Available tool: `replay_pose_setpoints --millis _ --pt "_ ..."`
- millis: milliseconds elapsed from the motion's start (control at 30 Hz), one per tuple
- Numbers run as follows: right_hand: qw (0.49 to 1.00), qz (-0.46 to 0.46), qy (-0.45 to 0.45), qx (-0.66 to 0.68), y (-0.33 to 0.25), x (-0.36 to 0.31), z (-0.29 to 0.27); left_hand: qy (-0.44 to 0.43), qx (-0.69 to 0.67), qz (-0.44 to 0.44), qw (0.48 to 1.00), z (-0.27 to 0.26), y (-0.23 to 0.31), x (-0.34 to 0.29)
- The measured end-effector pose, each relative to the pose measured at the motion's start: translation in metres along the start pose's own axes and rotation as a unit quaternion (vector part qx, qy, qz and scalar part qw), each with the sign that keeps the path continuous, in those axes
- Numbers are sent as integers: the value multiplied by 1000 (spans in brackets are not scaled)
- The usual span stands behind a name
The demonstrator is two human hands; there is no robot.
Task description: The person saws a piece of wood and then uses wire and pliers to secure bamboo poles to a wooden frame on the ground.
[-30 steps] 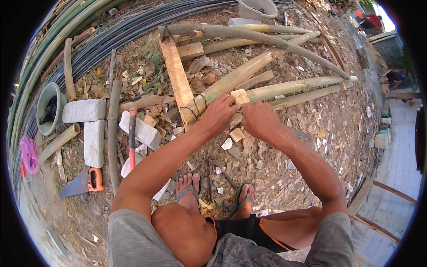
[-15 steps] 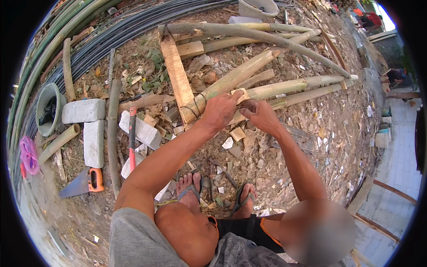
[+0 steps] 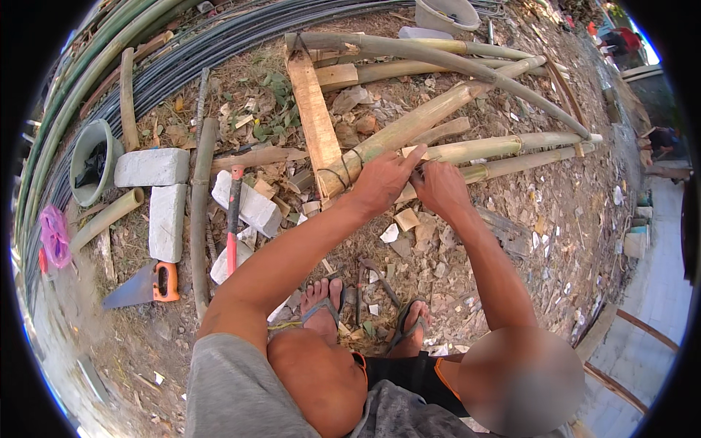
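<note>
Your left hand (image 3: 383,182) and right hand (image 3: 442,188) meet at the left end of the pole (image 3: 504,148).

The left rests against it, index finger stretched out, probably to steady it; whether it truly grips is hidden. The right sits just beside, fingers bent inward as if pinching something small, though I cannot tell what. The pole lies ahead of you, right of the board (image 3: 312,120), where dark wire (image 3: 352,172) wraps a slanting pole (image 3: 409,131), likely to keep that corner from shifting. The saw (image 3: 139,287) lies to your left and the pincers (image 3: 360,292) between your feet, both seemingly placed within easy reach.
</note>
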State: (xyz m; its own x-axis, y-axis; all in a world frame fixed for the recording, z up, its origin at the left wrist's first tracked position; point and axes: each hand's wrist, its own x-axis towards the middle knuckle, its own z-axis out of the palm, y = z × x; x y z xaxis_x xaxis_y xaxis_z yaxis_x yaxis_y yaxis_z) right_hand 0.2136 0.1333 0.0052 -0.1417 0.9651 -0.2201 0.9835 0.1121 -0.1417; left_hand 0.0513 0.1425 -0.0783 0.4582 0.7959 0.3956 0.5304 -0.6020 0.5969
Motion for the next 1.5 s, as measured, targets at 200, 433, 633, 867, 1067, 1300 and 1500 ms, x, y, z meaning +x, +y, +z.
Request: replay_pose_setpoints --millis 200,433,633,867,1067,1300,1500 --pt "973 116 52 195 6 6 33 26 41 69 996 -4 6 1" --pt "702 270 18 659 6 -17 65 -14 99 47 994 -17 14 5" --pt "904 228 -99 348 9 -164 174 -195 133 1 972 -33 21 44" --pt "960 212 -111 145 -81 -200 203 -355 -19 -105 929 -52 -5 81" --pt "920 180 -183 297 -40 -194 186 -218 -106 -170 955 -68 -18 91" --pt "847 288 -203 397 -59 -180 215 -215 -9 -232 948 -31 -56 106" --pt "872 241 -187 383 -62 -184 185 -284 -17 -279 917 -24 -60 95"
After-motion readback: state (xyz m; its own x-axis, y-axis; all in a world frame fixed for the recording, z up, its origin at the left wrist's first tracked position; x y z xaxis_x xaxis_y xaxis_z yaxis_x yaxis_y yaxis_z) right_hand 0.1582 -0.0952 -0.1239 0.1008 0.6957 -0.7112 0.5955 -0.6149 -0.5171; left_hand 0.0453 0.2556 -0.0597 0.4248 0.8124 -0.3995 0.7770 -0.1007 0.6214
